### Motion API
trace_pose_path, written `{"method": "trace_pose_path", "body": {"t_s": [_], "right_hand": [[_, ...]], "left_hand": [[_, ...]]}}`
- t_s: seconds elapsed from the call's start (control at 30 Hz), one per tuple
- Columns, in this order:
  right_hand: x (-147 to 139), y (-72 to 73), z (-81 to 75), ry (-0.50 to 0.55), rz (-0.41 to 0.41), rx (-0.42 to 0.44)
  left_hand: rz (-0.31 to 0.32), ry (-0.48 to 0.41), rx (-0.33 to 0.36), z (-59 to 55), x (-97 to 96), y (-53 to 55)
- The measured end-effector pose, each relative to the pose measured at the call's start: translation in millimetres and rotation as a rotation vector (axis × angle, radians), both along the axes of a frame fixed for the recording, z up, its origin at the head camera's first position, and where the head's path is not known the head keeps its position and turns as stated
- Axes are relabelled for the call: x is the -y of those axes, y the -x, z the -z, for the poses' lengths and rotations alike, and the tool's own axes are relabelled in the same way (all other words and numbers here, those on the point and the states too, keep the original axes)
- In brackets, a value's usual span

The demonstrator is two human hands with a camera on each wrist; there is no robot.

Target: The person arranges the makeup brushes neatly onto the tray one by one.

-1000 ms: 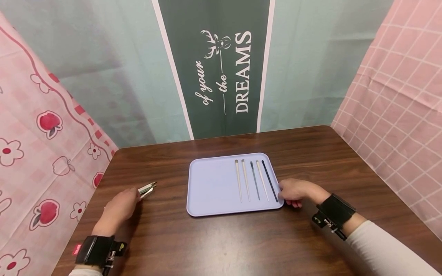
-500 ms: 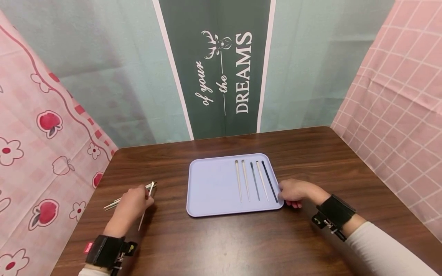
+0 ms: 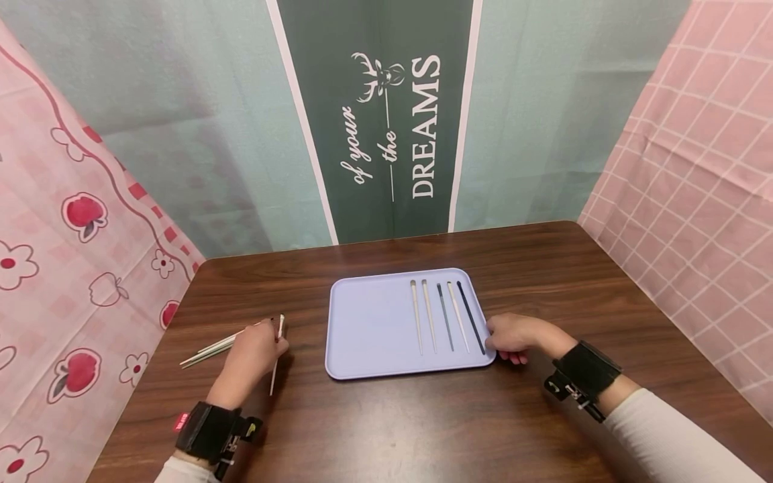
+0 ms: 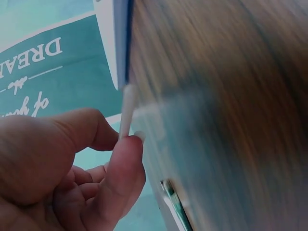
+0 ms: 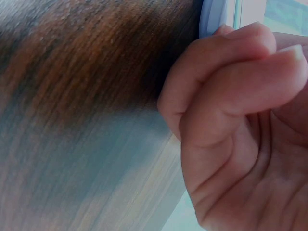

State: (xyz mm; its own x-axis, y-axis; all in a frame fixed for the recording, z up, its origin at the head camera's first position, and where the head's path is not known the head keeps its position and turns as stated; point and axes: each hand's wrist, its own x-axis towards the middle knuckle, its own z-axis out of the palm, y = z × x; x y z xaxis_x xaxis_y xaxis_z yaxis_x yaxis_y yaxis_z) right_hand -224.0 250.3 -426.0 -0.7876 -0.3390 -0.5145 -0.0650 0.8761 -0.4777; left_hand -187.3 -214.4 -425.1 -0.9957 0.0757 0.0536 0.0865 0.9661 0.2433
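In the head view my left hand (image 3: pixel 252 352) pinches a slim pale makeup brush (image 3: pixel 273 382), its bristle end pointing away from me. Thumb and forefinger grip the brush (image 4: pixel 127 108) in the left wrist view. Behind that hand, a few more brushes (image 3: pixel 208 351) lie on the table, partly covered by it. A lilac tray (image 3: pixel 368 329) sits mid-table, and several brushes (image 3: pixel 447 318) lie side by side on its right half. My right hand (image 3: pixel 513 335) holds the tray's right edge near the front corner, fingers curled; its thumb contact is hidden in the right wrist view.
The dark wooden table (image 3: pixel 386 429) reaches back to a green and grey curtain (image 3: pixel 519 114). Pink cloths hang at both sides, an apple-print cloth (image 3: pixel 84 288) at left and a checked cloth (image 3: pixel 712 168) at right.
My left hand has drawn one brush from the small pile and moved right towards the tray, uncovering the handles of the others. The right hand and tray stay in place.
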Motion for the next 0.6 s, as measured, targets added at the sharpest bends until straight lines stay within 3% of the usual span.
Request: {"method": "trace_pose_path", "body": {"t_s": [0.2, 0.6], "right_hand": [[-0.2, -0.6, 0.9, 0.005, 0.007, -0.002], [-0.5, -1.8, 0.2, 0.019, 0.021, -0.003]], "left_hand": [[-0.037, -0.035, 0.04, -3.9, -10.9, 3.4], [-0.048, -0.075, 0.061, -9.1, -38.2, 16.3]]}}
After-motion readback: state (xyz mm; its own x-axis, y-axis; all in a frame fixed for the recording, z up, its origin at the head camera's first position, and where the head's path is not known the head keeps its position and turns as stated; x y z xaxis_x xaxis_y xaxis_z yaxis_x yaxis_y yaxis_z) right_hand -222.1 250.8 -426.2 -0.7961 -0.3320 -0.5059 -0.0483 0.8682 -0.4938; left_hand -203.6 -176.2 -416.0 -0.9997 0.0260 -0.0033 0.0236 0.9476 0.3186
